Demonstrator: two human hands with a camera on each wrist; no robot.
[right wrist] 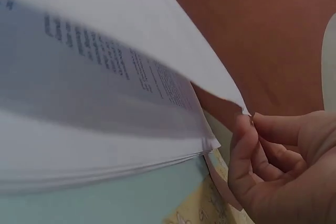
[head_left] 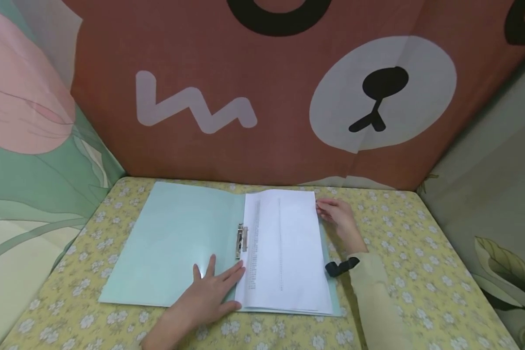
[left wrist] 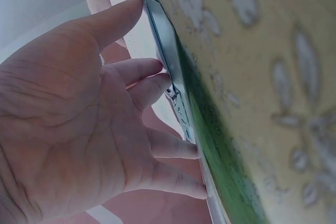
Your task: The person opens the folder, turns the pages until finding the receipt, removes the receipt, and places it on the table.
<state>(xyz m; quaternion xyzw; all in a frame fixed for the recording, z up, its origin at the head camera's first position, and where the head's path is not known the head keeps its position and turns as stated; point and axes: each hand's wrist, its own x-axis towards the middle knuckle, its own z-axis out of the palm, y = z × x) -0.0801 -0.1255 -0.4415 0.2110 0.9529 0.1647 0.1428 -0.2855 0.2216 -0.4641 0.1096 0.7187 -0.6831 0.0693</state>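
A pale green folder [head_left: 175, 238] lies spread out, with a metal clip [head_left: 239, 241] along its spine. White printed sheets [head_left: 301, 253] are stacked on its right side. My left hand [head_left: 207, 296] rests with spread, straight fingers at the lower spine, its fingertips touching the folder and the sheets' left edge. At the far right corner, my right hand [head_left: 340, 219] pinches the top sheet between thumb and finger. In the right wrist view that top sheet [right wrist: 142, 19] is lifted off a printed page [right wrist: 121, 87] below it.
A yellow flowered cloth [head_left: 389, 243] covers the table. Behind stands a brown cartoon-bear curtain [head_left: 279, 146], with patterned hangings [head_left: 26, 194] at the sides. A black strap [head_left: 342, 267] sits at my right wrist, over a light sleeve [head_left: 376, 296].
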